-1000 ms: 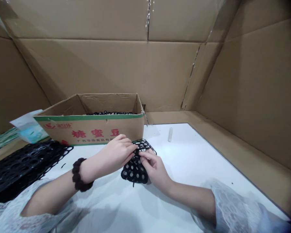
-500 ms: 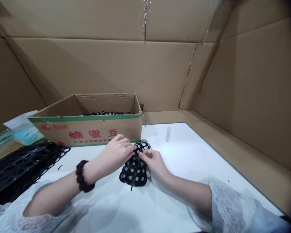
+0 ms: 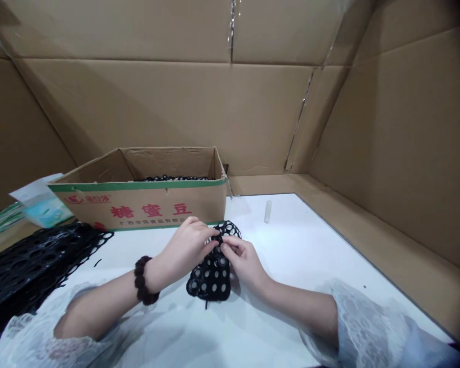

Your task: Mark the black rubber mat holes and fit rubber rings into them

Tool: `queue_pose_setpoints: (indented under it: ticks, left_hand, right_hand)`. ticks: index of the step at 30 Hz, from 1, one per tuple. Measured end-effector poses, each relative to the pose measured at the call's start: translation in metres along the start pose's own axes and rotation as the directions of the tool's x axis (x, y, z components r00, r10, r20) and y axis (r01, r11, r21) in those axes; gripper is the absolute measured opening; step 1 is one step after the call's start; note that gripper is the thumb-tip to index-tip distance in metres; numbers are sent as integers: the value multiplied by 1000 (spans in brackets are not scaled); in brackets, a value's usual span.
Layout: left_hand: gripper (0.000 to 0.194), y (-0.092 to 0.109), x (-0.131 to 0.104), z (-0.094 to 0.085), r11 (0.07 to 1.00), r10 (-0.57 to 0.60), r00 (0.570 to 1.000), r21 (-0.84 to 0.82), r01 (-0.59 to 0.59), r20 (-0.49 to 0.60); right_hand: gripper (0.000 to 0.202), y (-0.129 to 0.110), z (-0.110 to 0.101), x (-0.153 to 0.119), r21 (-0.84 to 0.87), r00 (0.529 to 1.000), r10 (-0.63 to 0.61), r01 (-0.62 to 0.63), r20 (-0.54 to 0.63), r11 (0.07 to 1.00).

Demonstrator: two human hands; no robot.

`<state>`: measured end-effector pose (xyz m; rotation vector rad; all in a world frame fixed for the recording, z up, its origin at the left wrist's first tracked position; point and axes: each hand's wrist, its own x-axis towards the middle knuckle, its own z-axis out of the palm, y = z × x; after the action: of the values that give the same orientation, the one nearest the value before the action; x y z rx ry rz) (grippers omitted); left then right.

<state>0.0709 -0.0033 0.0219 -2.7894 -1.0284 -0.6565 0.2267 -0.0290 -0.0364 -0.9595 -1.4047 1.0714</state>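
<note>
A small black fabric-like piece full of round holes point(image 3: 210, 281) lies on the white tabletop in front of me, its upper end between my hands. My left hand point(image 3: 189, 243) pinches that upper end from the left, thumb and forefinger close together. From the right, my right hand point(image 3: 245, 258) pinches the same end, its fingertips almost touching those of the left. A short black strand hangs off the piece's lower edge. What exactly lies between the fingertips is too small to make out.
An open cardboard box point(image 3: 138, 207) with black ring-like pieces inside stands behind my left hand. A stack of black perforated sheets point(image 3: 26, 266) lies at left, near a tissue pack point(image 3: 46, 207). A small clear tube point(image 3: 268, 211) lies further back. Cardboard walls point(image 3: 168, 107) enclose the table.
My left hand and wrist have shifted slightly to the right and down. The lower part of the black piece has moved a little down and left. Both hands keep their pinch.
</note>
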Motion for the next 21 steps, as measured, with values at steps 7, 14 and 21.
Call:
queue_pose_setpoints:
  ticks: [7,14,21]
  left_hand:
    - [20,5,0,0,983,-163,985,-90,157,-60]
    - [26,-11,0,-36,982,-43,915,151,112,-401]
    - [39,-101,7,-80,826,-212,811,343,447,-546]
  right_hand:
    - [18,-7,2,-1,-98,998,-39,43,42,994]
    - [14,-11,4,-7,-39,999,-26,25,-26,999]
    - [13,-12,7,-14,24,999,23,-24,36,999]
